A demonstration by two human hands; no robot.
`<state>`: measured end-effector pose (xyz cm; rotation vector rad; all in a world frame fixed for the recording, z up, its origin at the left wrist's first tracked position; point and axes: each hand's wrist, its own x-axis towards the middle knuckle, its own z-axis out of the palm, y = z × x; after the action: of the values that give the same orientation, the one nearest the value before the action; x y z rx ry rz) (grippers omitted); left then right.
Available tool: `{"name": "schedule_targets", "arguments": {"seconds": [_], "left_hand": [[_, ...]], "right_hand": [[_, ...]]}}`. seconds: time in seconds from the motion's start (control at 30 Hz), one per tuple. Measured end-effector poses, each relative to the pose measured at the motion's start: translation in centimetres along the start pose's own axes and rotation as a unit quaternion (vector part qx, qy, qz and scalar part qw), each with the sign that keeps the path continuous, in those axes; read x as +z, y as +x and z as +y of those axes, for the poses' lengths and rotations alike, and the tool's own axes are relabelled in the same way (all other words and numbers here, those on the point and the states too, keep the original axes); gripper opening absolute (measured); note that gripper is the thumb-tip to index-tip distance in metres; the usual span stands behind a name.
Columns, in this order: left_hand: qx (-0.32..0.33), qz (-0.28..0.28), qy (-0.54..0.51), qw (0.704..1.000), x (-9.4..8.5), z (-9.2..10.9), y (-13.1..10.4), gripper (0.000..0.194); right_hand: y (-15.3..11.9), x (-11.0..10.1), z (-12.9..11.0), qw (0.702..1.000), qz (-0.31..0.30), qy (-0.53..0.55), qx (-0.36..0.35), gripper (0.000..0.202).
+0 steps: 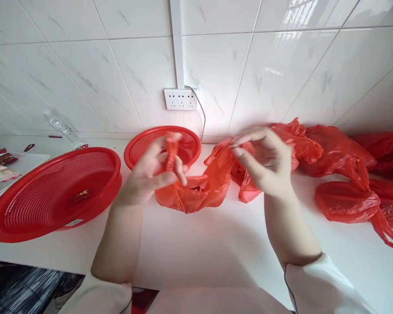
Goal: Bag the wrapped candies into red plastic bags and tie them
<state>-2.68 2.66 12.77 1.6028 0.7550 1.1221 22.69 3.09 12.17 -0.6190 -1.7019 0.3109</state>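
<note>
A thin red plastic bag (190,200) hangs between my hands just above the white table, its mouth partly open and a small dark red item showing inside. My left hand (150,174) is closed around one bunched handle, which stands up between the fingers. On the other side, the thumb and fingertips of my right hand (270,161) pinch at the bag's other handle. Behind my left hand is a small red mesh basket (131,150), partly hidden. More red plastic (247,187) lies below my right hand.
A large red mesh basket (29,200) at left holds a small wrapped packet (81,196). Filled red bags (347,203) crowd the right side. A clear bottle (65,131) leans near the wall. A power strip (181,100) with a cable is on the tiles.
</note>
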Motion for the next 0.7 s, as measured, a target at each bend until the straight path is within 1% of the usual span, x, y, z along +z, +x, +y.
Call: {"name": "schedule_targets", "arguments": {"seconds": [0.03, 0.07, 0.1, 0.13, 0.17, 0.23, 0.27, 0.33, 0.4, 0.53, 0.6, 0.67, 0.7], "left_hand": [[-0.03, -0.057, 0.024, 0.998, 1.1, 0.0, 0.4, 0.061], [-0.042, -0.089, 0.052, 0.994, 2.1, -0.1, 0.7, 0.052], [-0.036, -0.099, 0.072, 0.992, 3.0, -0.3, 0.9, 0.035], [-0.037, -0.11, 0.077, 0.99, 3.7, -0.5, 1.1, 0.022], [-0.04, -0.106, 0.072, 0.991, 4.1, -0.7, 1.1, 0.021], [-0.048, -0.087, 0.053, 0.994, 4.5, -1.1, 1.2, 0.031], [-0.054, -0.076, 0.046, 0.995, 4.4, -1.4, 1.1, 0.034], [-0.065, -0.057, 0.04, 0.995, 4.1, -1.8, 1.0, 0.037], [-0.076, -0.044, 0.031, 0.996, 3.9, -2.3, 0.9, 0.038], [-0.074, -0.027, 0.006, 0.997, 4.0, -2.9, 0.8, 0.036], [-0.093, -0.014, -0.006, 0.996, 4.1, -3.1, 0.7, 0.035], [-0.116, 0.006, -0.018, 0.993, 4.0, -3.1, 0.8, 0.035], [-0.127, 0.013, -0.026, 0.991, 3.9, -3.1, 0.8, 0.035]], "right_hand": [[0.3, 0.7, -0.4, 0.997, -0.066, 0.0, -0.03, 0.009], [0.5, 1.3, -0.6, 0.99, -0.128, 0.002, -0.058, 0.011], [0.7, 1.7, -0.8, 0.983, -0.169, 0.002, -0.078, 0.014], [0.8, 2.0, -0.8, 0.98, -0.179, 0.001, -0.086, 0.017], [0.8, 2.2, -0.8, 0.983, -0.163, 0.0, -0.081, 0.02], [0.5, 2.2, -0.4, 0.992, -0.12, 0.006, -0.04, 0.022], [0.3, 2.2, -0.2, 0.993, -0.118, 0.018, -0.011, 0.022], [-0.4, 2.2, 0.4, 0.987, -0.148, 0.05, 0.034, 0.02], [-1.2, 2.2, 0.8, 0.983, -0.162, 0.066, 0.053, 0.017], [-2.4, 2.6, 1.1, 0.985, -0.145, 0.063, 0.064, 0.026], [-2.9, 2.6, 1.1, 0.986, -0.139, 0.059, 0.067, 0.029], [-3.3, 2.4, 1.0, 0.988, -0.137, 0.057, 0.049, 0.031], [-3.5, 2.4, 0.9, 0.988, -0.14, 0.057, 0.029, 0.032]]}}
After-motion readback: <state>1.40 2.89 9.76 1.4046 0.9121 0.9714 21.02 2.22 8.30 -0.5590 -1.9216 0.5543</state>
